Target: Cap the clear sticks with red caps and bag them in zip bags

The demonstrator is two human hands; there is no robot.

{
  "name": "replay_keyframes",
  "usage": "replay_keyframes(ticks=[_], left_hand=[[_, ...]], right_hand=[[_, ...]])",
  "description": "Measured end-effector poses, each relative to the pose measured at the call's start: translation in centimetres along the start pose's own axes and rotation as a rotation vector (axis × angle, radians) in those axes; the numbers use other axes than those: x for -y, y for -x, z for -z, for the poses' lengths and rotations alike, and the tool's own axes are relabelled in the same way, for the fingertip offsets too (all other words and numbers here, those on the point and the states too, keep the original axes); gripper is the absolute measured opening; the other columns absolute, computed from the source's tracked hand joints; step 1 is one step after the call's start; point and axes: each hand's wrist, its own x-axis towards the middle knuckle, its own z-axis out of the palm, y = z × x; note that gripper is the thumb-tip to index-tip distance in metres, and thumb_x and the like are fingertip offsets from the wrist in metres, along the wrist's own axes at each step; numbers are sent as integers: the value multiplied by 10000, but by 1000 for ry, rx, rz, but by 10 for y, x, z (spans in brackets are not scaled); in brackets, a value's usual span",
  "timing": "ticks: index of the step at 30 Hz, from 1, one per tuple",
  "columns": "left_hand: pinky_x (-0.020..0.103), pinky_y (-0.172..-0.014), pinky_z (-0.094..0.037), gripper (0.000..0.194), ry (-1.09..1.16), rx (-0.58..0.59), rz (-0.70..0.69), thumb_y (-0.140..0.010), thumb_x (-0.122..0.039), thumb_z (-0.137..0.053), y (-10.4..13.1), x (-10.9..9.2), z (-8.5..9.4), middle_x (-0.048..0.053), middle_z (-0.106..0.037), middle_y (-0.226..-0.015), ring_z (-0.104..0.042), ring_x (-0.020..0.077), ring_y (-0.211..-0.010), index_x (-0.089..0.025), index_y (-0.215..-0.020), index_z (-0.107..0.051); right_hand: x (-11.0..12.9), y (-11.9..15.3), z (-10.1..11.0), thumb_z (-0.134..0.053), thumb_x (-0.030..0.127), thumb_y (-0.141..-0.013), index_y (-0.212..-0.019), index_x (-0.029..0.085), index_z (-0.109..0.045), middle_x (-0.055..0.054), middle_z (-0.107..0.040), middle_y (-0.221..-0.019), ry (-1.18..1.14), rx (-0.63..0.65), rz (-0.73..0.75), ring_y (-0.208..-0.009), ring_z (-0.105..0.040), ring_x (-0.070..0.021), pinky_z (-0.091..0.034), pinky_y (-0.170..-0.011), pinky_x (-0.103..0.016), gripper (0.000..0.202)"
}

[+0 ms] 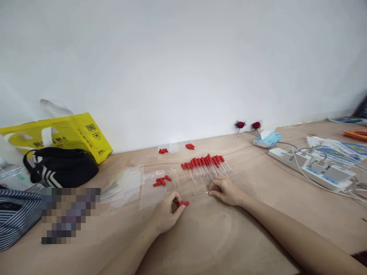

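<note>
My left hand [169, 214] pinches a red rubber dropper bulb [184, 203] between thumb and fingers, just above the table. To its right, my right hand [225, 190] is closed on one end of a thin glass dropper tube [200, 193], which points left toward the bulb, apart from it. Beyond the hands lies a row of droppers [205, 166], clear tubes fitted with red bulbs. Several bare glass tubes [174, 177] lie left of that row. Beside them, several loose red bulbs [162, 180] rest on a clear plastic bag [150, 194].
More clear bags [122, 187] lie to the left, near a black pouch [69, 168] and a yellow bag [94, 133]. Small red bulb groups [189, 146] sit by the wall. A power strip [309, 170] with cables, a tissue pack [267, 139] and papers [341, 149] are at right.
</note>
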Motion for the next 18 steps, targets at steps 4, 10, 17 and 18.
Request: replay_keyframes(ticks=[4,10,17,18], left_hand=[[298,-662,-445,173,-2,-31,-2,-722,-262,-561,-1,-2,-1,23,-572,-820,-549,172,-746,-196,-876,-520],[327,-738,-454,159,-22,-24,-50,-770,-261,-522,-2,-4,-2,49,-580,-885,-568,193,-830,-213,-858,-646],[302,-688,-452,120,10,-100,1,-821,-241,-444,-3,-7,-5,21,-604,-790,-572,171,-754,-187,-837,-551],[298,-682,-452,118,17,-97,18,-826,-242,-435,-3,-6,-6,16,-609,-785,-573,169,-748,-188,-849,-537]], right_hand=[[5,-2,-4,-609,326,-717,-802,167,-581,-38,-556,-788,-22,-31,-23,-775,-501,-160,-385,-691,-279,183],[4,-6,-20,-550,272,-769,-790,185,-633,-46,-551,-807,-16,-85,-33,-784,-498,-159,-380,-705,-288,122],[11,-5,-26,-437,206,-832,-778,163,-573,-62,-574,-819,131,-188,63,-794,-481,-172,-342,-708,-297,152],[13,-5,-27,-412,200,-843,-790,162,-556,-58,-583,-809,144,-209,77,-779,-488,-168,-331,-715,-304,159]])
